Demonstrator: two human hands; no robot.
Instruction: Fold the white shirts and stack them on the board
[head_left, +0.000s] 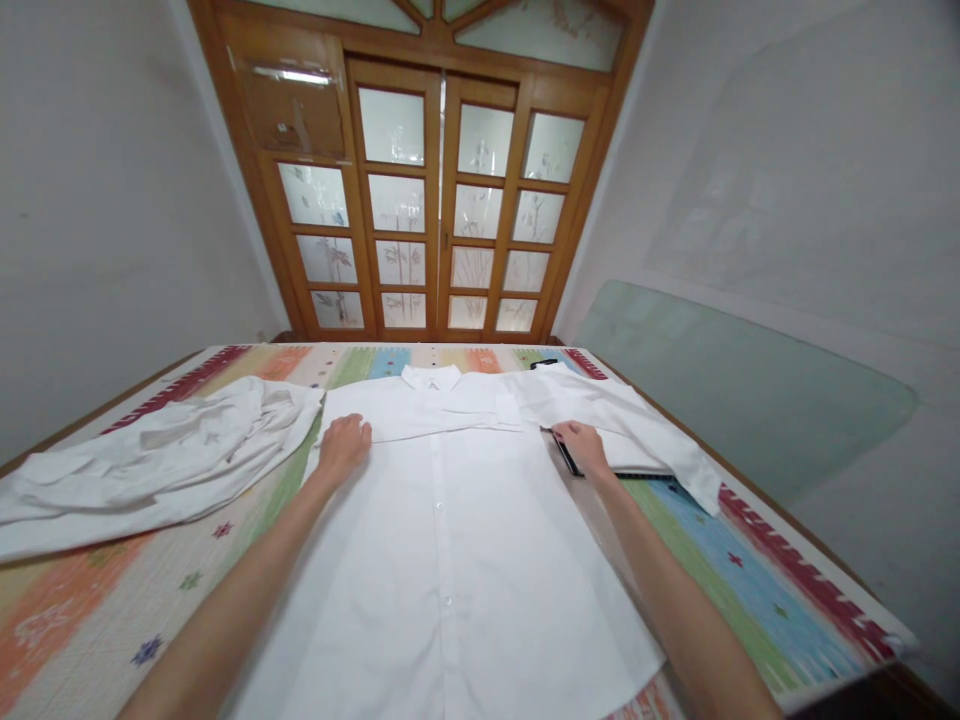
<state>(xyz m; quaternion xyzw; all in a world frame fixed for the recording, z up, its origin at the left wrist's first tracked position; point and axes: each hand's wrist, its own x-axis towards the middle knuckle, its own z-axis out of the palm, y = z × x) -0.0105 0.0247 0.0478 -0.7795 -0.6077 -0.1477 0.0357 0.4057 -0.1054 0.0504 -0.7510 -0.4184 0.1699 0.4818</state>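
Observation:
A white button-up shirt (495, 560) lies front up, its collar (431, 378) at the far end and its hem toward me. My left hand (346, 445) is closed on the shirt's left side below the shoulder, fingers curled into the cloth. On the opposite side, my right hand (581, 445) pinches the shirt near the armhole. A crosswise fold runs over the chest between both hands. The right sleeve (637, 425) stretches out to the right, over a flat white item with a black edge (566, 457). My fingertips are partly hidden.
A crumpled white garment (172, 450) lies on the left. Beneath everything is a striped, colourful cover (202, 570) on a flat surface. Glass-paned wooden doors (442, 200) stand at the back. A pale green panel (720, 370) is against the right wall.

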